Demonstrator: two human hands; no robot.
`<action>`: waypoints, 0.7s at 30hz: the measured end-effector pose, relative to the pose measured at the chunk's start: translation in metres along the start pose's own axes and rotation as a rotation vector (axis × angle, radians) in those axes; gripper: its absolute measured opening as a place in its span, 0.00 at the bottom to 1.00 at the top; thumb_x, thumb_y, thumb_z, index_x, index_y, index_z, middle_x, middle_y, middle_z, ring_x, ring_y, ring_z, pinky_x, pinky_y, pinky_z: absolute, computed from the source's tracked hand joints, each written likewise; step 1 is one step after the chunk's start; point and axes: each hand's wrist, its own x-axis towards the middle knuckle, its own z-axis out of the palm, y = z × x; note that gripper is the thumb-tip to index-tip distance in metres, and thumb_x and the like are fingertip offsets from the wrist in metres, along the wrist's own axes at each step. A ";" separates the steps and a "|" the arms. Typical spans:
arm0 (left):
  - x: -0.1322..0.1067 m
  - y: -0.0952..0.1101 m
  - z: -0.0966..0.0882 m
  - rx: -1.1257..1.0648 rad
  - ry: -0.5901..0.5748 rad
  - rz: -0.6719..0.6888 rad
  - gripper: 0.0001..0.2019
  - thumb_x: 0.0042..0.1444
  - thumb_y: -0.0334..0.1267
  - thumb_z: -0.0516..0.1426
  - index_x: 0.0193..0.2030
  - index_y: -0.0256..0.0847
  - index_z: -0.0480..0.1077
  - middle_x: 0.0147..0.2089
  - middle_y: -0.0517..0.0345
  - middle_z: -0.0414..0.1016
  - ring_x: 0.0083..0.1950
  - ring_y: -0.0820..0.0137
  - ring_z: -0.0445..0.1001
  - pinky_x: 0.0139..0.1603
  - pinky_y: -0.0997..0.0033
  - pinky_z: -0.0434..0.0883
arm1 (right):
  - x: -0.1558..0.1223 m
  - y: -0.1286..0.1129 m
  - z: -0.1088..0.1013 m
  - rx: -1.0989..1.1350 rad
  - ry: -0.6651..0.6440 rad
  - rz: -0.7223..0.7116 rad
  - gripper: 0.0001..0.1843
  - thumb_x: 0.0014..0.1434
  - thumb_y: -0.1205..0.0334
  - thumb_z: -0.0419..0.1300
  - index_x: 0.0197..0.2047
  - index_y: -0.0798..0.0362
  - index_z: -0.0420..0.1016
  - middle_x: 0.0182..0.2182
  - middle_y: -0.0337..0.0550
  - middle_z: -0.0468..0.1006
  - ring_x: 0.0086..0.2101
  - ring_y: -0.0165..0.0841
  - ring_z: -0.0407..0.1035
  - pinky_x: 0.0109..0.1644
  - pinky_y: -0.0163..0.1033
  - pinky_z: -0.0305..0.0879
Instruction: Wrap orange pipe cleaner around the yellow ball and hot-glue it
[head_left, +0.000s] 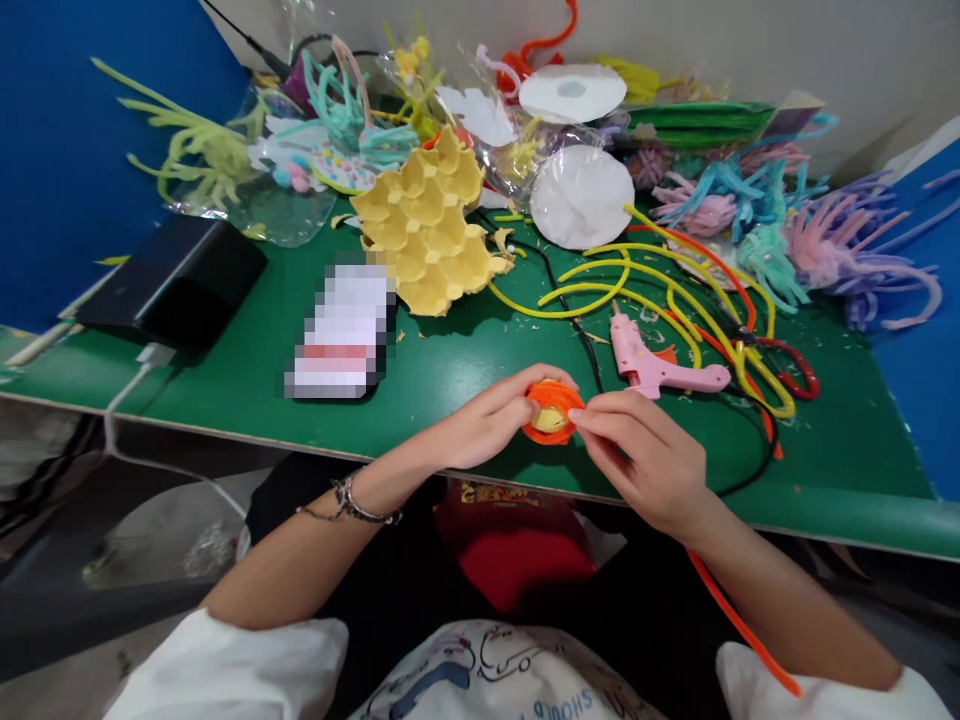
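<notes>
Both hands on small orange coil at near table edge

Left hand (pixel 480 425) curled around the orange coil (pixel 551 412), fingers closed on its left side and top, thumb underneath. Right hand (pixel 645 460) pinches the coil's right rim between thumb and forefinger, other fingers bent loosely behind. The coil is a fuzzy orange ring with a yellow centre, held just above the green table (pixel 450 360) at its near edge, between the two hands. Bracelet (pixel 352 500) on the left wrist.

A long orange pipe cleaner (pixel 742 625) runs from under the right hand down along the right forearm; the hand hides whether it joins the coil.

Pink glue gun (pixel 660 365) lies on its side just beyond the right hand, nozzle pointing away from the person. Black cable (pixel 581 340) passes just left of it. Loose yellow pipe cleaners (pixel 600 275) are spread behind and to the right of the gun, red-handled scissors (pixel 795 365) among them. Yellow egg tray (pixel 427 225) sits further back, left of centre. Blurred flat object (pixel 341 330) lies in front of the tray, black box (pixel 176 280) at far left with a white cord plugged in. Two white discs (pixel 581 195) and heaps of fuzzy coloured pieces (pixel 750 200) line the back of the table
</notes>
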 end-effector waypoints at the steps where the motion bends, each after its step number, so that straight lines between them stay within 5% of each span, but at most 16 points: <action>1: 0.000 0.000 0.000 -0.012 0.002 0.001 0.15 0.55 0.37 0.47 0.48 0.39 0.63 0.48 0.52 0.72 0.50 0.66 0.69 0.55 0.66 0.66 | -0.001 0.001 0.000 -0.023 -0.001 -0.033 0.09 0.63 0.74 0.57 0.44 0.56 0.74 0.36 0.47 0.79 0.37 0.30 0.74 0.42 0.34 0.73; 10: 0.001 0.001 -0.001 -0.109 0.015 -0.044 0.16 0.51 0.36 0.49 0.47 0.39 0.64 0.47 0.54 0.71 0.50 0.66 0.68 0.56 0.66 0.64 | 0.001 0.008 -0.001 -0.055 -0.034 -0.092 0.09 0.64 0.75 0.55 0.46 0.57 0.73 0.37 0.49 0.78 0.38 0.31 0.71 0.44 0.35 0.71; 15: 0.004 -0.006 -0.002 -0.212 -0.027 -0.151 0.17 0.46 0.37 0.50 0.45 0.41 0.62 0.43 0.58 0.66 0.43 0.68 0.66 0.46 0.66 0.65 | 0.003 0.013 -0.001 -0.062 -0.037 -0.108 0.09 0.65 0.74 0.53 0.45 0.56 0.73 0.36 0.48 0.77 0.34 0.30 0.68 0.38 0.35 0.70; 21: 0.003 -0.004 -0.002 -0.193 -0.051 -0.158 0.12 0.52 0.41 0.50 0.43 0.42 0.61 0.40 0.60 0.62 0.40 0.71 0.63 0.43 0.69 0.63 | 0.002 0.014 0.003 -0.044 -0.036 -0.114 0.10 0.67 0.73 0.52 0.45 0.53 0.72 0.36 0.46 0.78 0.33 0.30 0.66 0.36 0.36 0.68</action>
